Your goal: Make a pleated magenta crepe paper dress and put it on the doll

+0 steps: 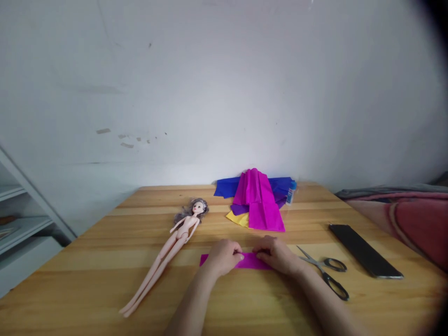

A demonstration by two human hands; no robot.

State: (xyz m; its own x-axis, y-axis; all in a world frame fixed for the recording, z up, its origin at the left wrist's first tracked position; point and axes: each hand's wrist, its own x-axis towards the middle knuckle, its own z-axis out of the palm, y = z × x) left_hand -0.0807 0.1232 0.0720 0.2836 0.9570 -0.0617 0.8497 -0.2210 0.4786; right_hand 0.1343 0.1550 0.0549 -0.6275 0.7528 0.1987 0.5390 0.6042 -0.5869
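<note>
A small strip of magenta paper (249, 262) lies flat on the wooden table (91, 275). My left hand (222, 257) presses on its left part, fingers curled over it. My right hand (278, 255) pinches its right end. The two hands nearly meet over the strip, hiding most of it. An unclothed doll (168, 252) with grey-brown hair lies on its back just left of my left hand.
A pile of folded magenta, blue, purple and yellow paper sheets (257, 198) sits at the table's far edge, a glue stick (291, 191) beside it. Scissors (327, 273) and a black phone (364, 249) lie right of my right hand. Shelves (17, 224) stand left.
</note>
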